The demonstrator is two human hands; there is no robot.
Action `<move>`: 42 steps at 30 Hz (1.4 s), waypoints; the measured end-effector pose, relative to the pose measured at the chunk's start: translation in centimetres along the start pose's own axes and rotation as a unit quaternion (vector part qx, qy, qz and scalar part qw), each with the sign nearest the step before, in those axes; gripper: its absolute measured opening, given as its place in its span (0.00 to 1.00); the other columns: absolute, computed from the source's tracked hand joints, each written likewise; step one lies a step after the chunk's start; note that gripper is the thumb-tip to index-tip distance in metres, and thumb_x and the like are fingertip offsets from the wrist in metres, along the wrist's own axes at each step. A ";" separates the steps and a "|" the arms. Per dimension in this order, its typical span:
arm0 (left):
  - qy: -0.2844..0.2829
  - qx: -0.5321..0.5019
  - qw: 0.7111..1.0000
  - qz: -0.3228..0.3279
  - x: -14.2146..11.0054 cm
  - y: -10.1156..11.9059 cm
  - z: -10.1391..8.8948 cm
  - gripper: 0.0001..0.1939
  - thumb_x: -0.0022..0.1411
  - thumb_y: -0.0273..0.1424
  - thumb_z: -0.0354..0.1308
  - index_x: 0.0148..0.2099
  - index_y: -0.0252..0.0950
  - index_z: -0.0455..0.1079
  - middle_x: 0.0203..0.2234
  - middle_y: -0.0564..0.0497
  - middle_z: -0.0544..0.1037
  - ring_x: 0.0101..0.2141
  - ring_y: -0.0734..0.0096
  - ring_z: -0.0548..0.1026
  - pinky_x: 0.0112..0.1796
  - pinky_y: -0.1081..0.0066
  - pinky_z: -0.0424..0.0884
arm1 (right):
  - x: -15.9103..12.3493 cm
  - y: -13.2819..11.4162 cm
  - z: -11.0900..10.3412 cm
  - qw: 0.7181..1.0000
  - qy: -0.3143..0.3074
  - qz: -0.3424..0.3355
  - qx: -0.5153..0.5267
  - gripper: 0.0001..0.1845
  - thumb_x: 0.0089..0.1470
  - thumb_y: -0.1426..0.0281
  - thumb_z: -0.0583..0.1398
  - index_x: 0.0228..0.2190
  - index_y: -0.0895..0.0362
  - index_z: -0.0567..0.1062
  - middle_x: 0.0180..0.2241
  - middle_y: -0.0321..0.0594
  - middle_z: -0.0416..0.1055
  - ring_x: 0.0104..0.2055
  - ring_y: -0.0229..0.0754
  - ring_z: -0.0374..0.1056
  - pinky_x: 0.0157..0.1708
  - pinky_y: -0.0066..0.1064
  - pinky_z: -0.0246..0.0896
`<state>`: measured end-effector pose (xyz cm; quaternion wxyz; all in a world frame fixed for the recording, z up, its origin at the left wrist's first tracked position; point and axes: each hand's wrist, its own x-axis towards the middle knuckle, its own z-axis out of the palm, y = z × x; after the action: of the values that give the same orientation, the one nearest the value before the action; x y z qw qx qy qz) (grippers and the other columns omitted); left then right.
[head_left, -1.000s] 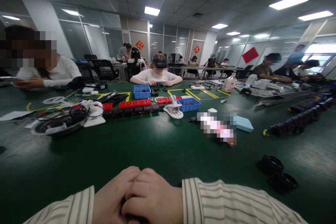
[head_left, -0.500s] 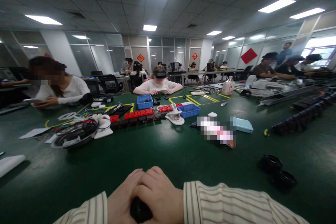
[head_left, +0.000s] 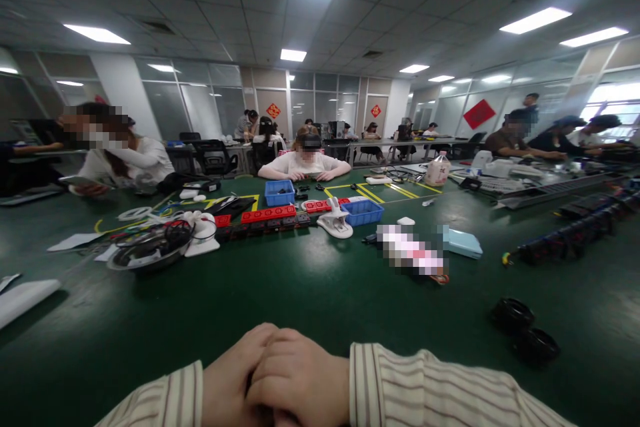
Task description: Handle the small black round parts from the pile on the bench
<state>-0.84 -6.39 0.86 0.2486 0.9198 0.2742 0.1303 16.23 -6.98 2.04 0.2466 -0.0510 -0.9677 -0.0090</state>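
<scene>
At the bottom centre, my left hand (head_left: 227, 373) and my right hand (head_left: 306, 377) are clasped together just above the near side of the green table (head_left: 200, 300). Both are closed, with the right fingers curled over the left hand. A dark patch (head_left: 260, 411) shows in the gap below them, where a black rounded object sat in view half a second ago. It is now nearly all covered by my fingers, and its kind cannot be made out. Off to the right lie two black ring-shaped things (head_left: 525, 330), apart from my hands.
A metal bowl of cables (head_left: 150, 255) stands left, beside a white clip stand (head_left: 336, 220), red power strips (head_left: 270, 215) and blue bins (head_left: 363, 212). Ahead are a blurred patterned item (head_left: 410, 250) and light-blue case (head_left: 463, 242). A person (head_left: 306, 160) sits opposite; others sit around.
My right fingers have closed further down over the left hand, covering the black rounded object that showed between them. The view has tilted slightly. At left, a seated person's arm has risen towards the head.
</scene>
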 end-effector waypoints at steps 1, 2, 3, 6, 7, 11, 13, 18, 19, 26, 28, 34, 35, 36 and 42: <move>-0.001 -0.004 1.000 -0.008 -0.2 -0.2 0.0 0.34 0.37 0.29 0.61 0.51 0.36 0.61 0.43 0.47 0.68 0.43 0.57 0.68 0.49 0.60 0.64 | 0.0 0.0 0.0 1.000 -0.002 -0.011 0.002 0.12 0.47 0.68 0.52 0.35 0.59 0.66 0.36 0.36 0.71 0.43 0.36 0.62 0.51 0.31 0.48; 0.005 -0.007 1.000 -0.015 -0.3 -0.3 0.1 0.37 0.38 0.31 0.63 0.53 0.36 0.58 0.44 0.46 0.67 0.44 0.57 0.68 0.49 0.59 0.64 | -0.1 0.0 0.1 1.000 0.000 -0.014 0.003 0.13 0.48 0.68 0.52 0.37 0.59 0.66 0.38 0.36 0.71 0.45 0.36 0.61 0.53 0.31 0.46; 0.015 -0.002 1.000 -0.016 -0.5 -0.3 0.1 0.40 0.38 0.35 0.64 0.55 0.36 0.56 0.46 0.45 0.67 0.45 0.55 0.67 0.50 0.58 0.63 | -0.1 0.0 0.2 1.000 0.007 -0.007 0.001 0.14 0.50 0.67 0.51 0.39 0.59 0.65 0.40 0.36 0.71 0.47 0.36 0.60 0.54 0.32 0.45; 0.062 0.043 0.997 -0.001 -0.7 -0.1 0.3 0.41 0.40 0.48 0.65 0.55 0.39 0.57 0.49 0.44 0.66 0.49 0.50 0.65 0.54 0.49 0.54 | -0.3 0.1 0.9 0.996 0.059 0.063 -0.022 0.20 0.51 0.58 0.52 0.41 0.58 0.64 0.40 0.38 0.69 0.44 0.40 0.61 0.46 0.36 0.52; 0.078 0.057 0.995 0.000 -0.8 0.0 0.4 0.41 0.40 0.50 0.64 0.54 0.40 0.59 0.48 0.44 0.68 0.48 0.49 0.66 0.54 0.47 0.52 | -0.3 0.1 1.3 0.992 0.078 0.094 -0.035 0.22 0.51 0.54 0.52 0.40 0.58 0.64 0.38 0.39 0.69 0.40 0.41 0.62 0.42 0.36 0.53; 0.122 0.088 0.988 -0.022 -0.8 0.1 1.0 0.34 0.44 0.48 0.64 0.52 0.39 0.62 0.43 0.46 0.71 0.44 0.54 0.69 0.55 0.47 0.52 | -0.5 0.8 3.2 0.977 0.072 0.171 -0.100 0.22 0.53 0.50 0.50 0.32 0.57 0.64 0.29 0.37 0.67 0.29 0.38 0.61 0.31 0.33 0.51; 0.124 0.084 0.988 -0.035 -0.8 -0.1 1.1 0.29 0.48 0.44 0.63 0.51 0.40 0.64 0.42 0.47 0.72 0.43 0.56 0.69 0.55 0.50 0.54 | -0.6 1.3 3.7 0.978 0.055 0.161 -0.124 0.17 0.56 0.54 0.49 0.29 0.56 0.63 0.27 0.35 0.67 0.27 0.36 0.60 0.28 0.32 0.48; 0.070 0.039 0.997 -0.020 -0.3 -0.2 0.1 0.28 0.45 0.39 0.63 0.50 0.40 0.65 0.37 0.50 0.72 0.41 0.55 0.70 0.53 0.53 0.59 | 0.0 1.7 2.8 0.987 0.118 0.015 -0.108 0.12 0.60 0.63 0.46 0.31 0.55 0.64 0.29 0.32 0.68 0.33 0.37 0.61 0.32 0.32 0.49; 0.062 0.031 0.997 -0.025 -0.2 -0.2 -0.2 0.28 0.44 0.38 0.63 0.49 0.39 0.64 0.38 0.49 0.72 0.40 0.55 0.70 0.52 0.54 0.60 | 0.1 1.7 2.6 0.986 0.136 -0.016 -0.098 0.12 0.61 0.64 0.45 0.33 0.55 0.64 0.30 0.31 0.69 0.35 0.37 0.61 0.35 0.32 0.50; 0.072 0.036 0.997 -0.012 -0.7 0.0 -0.7 0.34 0.44 0.43 0.63 0.53 0.39 0.60 0.45 0.45 0.69 0.46 0.54 0.66 0.56 0.45 0.45 | -0.2 1.0 3.5 0.973 0.172 0.111 -0.105 0.23 0.59 0.52 0.43 0.36 0.58 0.65 0.31 0.39 0.67 0.33 0.40 0.60 0.33 0.34 0.50; 0.078 0.037 0.996 -0.021 -0.7 0.5 -0.7 0.32 0.43 0.46 0.63 0.49 0.37 0.63 0.41 0.46 0.70 0.42 0.57 0.68 0.55 0.46 0.46 | -0.6 0.9 3.9 0.972 0.133 0.157 -0.117 0.29 0.52 0.44 0.46 0.32 0.58 0.64 0.29 0.40 0.65 0.29 0.40 0.58 0.30 0.34 0.50; 0.049 0.047 0.997 -0.029 -0.4 1.2 -0.7 0.24 0.38 0.40 0.66 0.40 0.39 0.68 0.34 0.50 0.68 0.39 0.58 0.68 0.54 0.47 0.49 | -0.5 -0.1 1.8 0.985 0.039 0.158 -0.056 0.20 0.44 0.54 0.57 0.32 0.57 0.65 0.33 0.39 0.66 0.34 0.40 0.60 0.33 0.32 0.53; 0.045 0.046 0.998 -0.022 -0.4 1.1 -0.7 0.23 0.37 0.38 0.65 0.38 0.38 0.68 0.34 0.50 0.68 0.38 0.58 0.68 0.54 0.47 0.50 | -0.4 -0.2 1.4 0.989 0.025 0.141 -0.038 0.18 0.44 0.57 0.58 0.33 0.57 0.65 0.35 0.39 0.67 0.37 0.40 0.61 0.35 0.31 0.54; 0.043 0.047 0.998 -0.018 -0.4 1.0 -0.6 0.22 0.35 0.36 0.64 0.37 0.39 0.68 0.34 0.51 0.68 0.38 0.58 0.68 0.54 0.48 0.51 | -0.3 -0.2 1.1 0.993 0.016 0.114 -0.023 0.16 0.45 0.61 0.57 0.34 0.57 0.65 0.36 0.38 0.67 0.39 0.40 0.61 0.37 0.31 0.55; 0.081 0.077 0.994 -0.018 -0.8 0.4 0.4 0.35 0.39 0.42 0.65 0.51 0.40 0.62 0.43 0.47 0.69 0.45 0.53 0.67 0.56 0.47 0.46 | -0.5 0.4 2.2 0.996 0.062 0.053 -0.043 0.14 0.55 0.63 0.51 0.41 0.57 0.64 0.39 0.37 0.68 0.43 0.39 0.60 0.44 0.34 0.52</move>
<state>-1.15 -7.23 0.66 0.1565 0.9173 0.3196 0.1788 15.72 -6.50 -0.12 0.3043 -0.1123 -0.9451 -0.0405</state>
